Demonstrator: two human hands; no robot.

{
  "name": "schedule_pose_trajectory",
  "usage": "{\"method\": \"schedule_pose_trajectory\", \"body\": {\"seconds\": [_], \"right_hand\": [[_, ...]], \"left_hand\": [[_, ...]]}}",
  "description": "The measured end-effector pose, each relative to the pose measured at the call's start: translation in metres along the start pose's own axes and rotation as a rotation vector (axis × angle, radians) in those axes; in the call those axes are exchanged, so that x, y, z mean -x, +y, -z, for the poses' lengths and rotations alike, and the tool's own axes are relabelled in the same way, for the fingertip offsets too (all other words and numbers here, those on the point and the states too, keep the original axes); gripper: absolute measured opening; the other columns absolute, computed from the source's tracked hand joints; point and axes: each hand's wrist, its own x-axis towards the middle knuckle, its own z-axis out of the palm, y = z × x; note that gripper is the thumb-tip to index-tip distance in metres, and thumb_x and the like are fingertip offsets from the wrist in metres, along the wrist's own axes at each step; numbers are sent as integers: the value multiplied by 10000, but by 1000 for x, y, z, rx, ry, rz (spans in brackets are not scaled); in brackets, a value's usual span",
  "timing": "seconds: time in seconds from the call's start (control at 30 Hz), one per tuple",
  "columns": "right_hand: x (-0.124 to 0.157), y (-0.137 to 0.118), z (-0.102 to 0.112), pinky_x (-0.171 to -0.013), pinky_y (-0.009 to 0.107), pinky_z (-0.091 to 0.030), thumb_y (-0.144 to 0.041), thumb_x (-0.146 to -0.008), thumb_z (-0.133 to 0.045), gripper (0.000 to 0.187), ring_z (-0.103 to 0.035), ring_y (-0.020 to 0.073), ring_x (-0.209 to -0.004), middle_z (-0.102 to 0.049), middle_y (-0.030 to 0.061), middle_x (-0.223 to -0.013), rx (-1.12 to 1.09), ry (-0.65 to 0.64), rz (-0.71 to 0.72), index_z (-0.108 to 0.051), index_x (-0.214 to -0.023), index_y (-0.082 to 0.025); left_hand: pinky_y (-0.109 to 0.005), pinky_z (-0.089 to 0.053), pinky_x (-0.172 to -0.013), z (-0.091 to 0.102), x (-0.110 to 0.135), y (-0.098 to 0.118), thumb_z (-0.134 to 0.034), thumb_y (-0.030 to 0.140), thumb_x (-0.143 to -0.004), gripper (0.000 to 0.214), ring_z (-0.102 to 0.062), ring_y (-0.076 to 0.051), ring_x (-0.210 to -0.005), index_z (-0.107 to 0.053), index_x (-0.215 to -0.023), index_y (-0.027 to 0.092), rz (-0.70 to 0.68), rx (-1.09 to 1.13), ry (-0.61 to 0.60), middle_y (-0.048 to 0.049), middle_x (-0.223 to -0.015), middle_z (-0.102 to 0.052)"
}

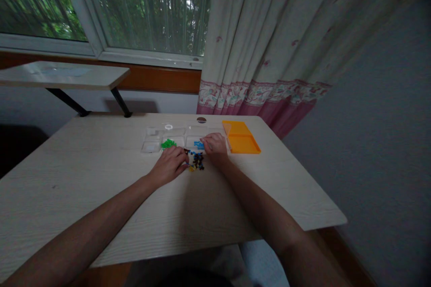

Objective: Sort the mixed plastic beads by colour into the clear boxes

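Note:
A small pile of black, blue and yellow pieces (198, 160) lies on the table, each too small to name. My left hand (171, 164) rests at the pile's left side, fingers bent and thumb close to the index finger; what they hold, if anything, is hidden. Over the right part of a clear compartment box (151, 147) is my right hand (216, 145), its fingertips pinched together above blue pieces (198, 145). Whatever sits in that pinch is too small to make out. Green pieces (168, 143) fill part of a compartment beyond my left hand.
An orange tray or case (245, 142) lies to the right of the clear box. A raised shelf (63, 76) on black legs stands at the table's back left. Behind the table (134, 219) are a window and a long curtain (256, 54). A wall is on the right.

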Motion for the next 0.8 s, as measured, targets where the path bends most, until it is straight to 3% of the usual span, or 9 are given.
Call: {"method": "schedule_pose_trajectory", "body": {"seconds": [0.3,0.57,0.67,0.8], "right_hand": [[2,-5,2,-926,375,-354,-321,-962,-534,238,-533,215,-1002,-703,58,-971,47,-31,75,-755,-954,-232],[10,-37,12,-968,379,-311,-390,-974,-500,283,-521,212,-1042,-703,47,-1015,52,-210,337,-709,-1126,-274],[11,-48,11,-962,381,-315,-420,-981,-477,344,-529,217,-1006,-700,65,-981,57,-216,346,-669,-1211,-250],[14,-56,10,-942,365,-332,-397,-982,-490,302,-550,206,-947,-707,61,-906,25,-183,324,-714,-1097,-230]], "left_hand": [[-398,-393,-803,-4,-3,0,-448,344,-987,222,-496,-244,-924,-592,-893,203,16,-43,43,-79,-937,-584],[-370,-427,-789,-5,-8,-9,-415,360,-999,244,-523,-222,-860,-547,-882,191,202,187,272,-60,-849,-581],[-346,-435,-756,-2,-7,-8,-418,376,-998,248,-535,-207,-837,-544,-879,199,236,250,278,-46,-830,-583],[-332,-441,-746,2,-6,-3,-441,392,-988,262,-540,-200,-840,-562,-857,199,209,271,266,-48,-830,-592]]}}
